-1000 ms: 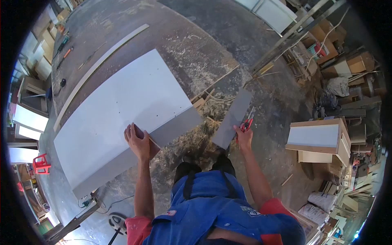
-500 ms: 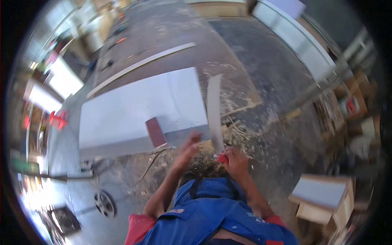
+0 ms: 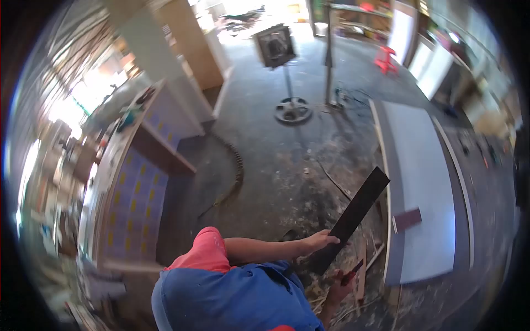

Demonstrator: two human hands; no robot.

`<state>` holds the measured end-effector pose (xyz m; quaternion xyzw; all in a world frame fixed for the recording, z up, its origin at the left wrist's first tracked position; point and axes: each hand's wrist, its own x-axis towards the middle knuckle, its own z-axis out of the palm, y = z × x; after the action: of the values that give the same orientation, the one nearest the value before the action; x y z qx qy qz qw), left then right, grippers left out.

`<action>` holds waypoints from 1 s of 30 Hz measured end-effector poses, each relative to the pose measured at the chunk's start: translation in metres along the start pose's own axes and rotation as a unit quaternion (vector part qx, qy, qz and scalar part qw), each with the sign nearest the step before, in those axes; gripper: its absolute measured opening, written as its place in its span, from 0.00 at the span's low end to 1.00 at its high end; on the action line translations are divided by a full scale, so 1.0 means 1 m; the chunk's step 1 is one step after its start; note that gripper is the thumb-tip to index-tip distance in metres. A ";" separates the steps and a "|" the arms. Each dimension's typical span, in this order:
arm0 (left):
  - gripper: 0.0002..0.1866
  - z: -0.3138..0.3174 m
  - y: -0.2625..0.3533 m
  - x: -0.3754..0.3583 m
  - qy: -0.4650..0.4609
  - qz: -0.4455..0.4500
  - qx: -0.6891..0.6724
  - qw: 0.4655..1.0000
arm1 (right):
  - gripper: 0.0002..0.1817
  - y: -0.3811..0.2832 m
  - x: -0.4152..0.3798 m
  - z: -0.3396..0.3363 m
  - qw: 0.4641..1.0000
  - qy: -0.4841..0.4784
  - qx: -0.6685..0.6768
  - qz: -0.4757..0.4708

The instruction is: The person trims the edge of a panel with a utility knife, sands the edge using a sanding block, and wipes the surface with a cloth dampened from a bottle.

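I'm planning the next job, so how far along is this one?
Apparently done: the white panel has a grey band along one edge. In hand: a dark strip in the left hand, a red tool in the right hand. Probably left: fitting the handheld strip and the maroon piece lying on the panel. Beyond that, unclear.

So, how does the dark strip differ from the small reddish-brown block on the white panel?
The dark strip is long and narrow; the reddish-brown block is much shorter. The strip looks almost black, while the block is reddish-brown with a pale end. The left hand holds the strip, but the block lies on the white panel, untouched. Both have straight edges.
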<state>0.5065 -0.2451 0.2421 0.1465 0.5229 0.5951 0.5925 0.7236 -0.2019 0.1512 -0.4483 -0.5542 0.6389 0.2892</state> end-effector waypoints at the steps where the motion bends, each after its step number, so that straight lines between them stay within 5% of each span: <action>1: 0.19 -0.002 0.011 -0.022 0.053 -0.060 0.029 0.996 | 0.12 0.000 -0.003 0.004 0.997 -0.047 -0.029 0.060; 6: 0.17 -0.088 -0.053 -0.035 0.113 0.051 -0.131 0.984 | 0.18 -0.006 -0.013 0.074 0.978 -0.192 -0.003 0.082; 9: 0.18 -0.118 -0.006 -0.097 0.185 0.005 -0.135 0.973 | 0.22 -0.017 -0.019 0.133 0.959 -0.258 -0.050 0.109; 12: 0.20 -0.185 -0.003 -0.141 0.159 0.111 -0.190 0.963 | 0.21 -0.016 -0.021 0.209 0.903 -0.387 0.065 0.172; 18: 0.22 -0.349 0.002 -0.248 0.236 0.263 -0.196 0.915 | 0.15 -0.030 -0.068 0.394 0.864 -0.426 0.094 0.250; 20: 0.22 -0.384 0.004 -0.277 0.255 0.313 -0.218 0.889 | 0.14 -0.038 -0.076 0.447 0.844 -0.522 -0.036 0.117; 24: 0.16 -0.438 0.014 -0.347 0.391 0.344 -0.157 0.839 | 0.13 -0.051 -0.115 0.543 0.851 -0.505 0.047 0.139; 30: 0.10 -0.476 -0.003 -0.442 0.480 0.334 -0.195 0.787 | 0.08 -0.068 -0.113 0.622 0.765 -0.631 -0.086 0.096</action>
<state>0.2429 -0.8387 0.2417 -0.1113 0.5309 0.8389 0.0447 0.2083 -0.5640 0.2350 -0.0178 -0.6185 0.7516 -0.2286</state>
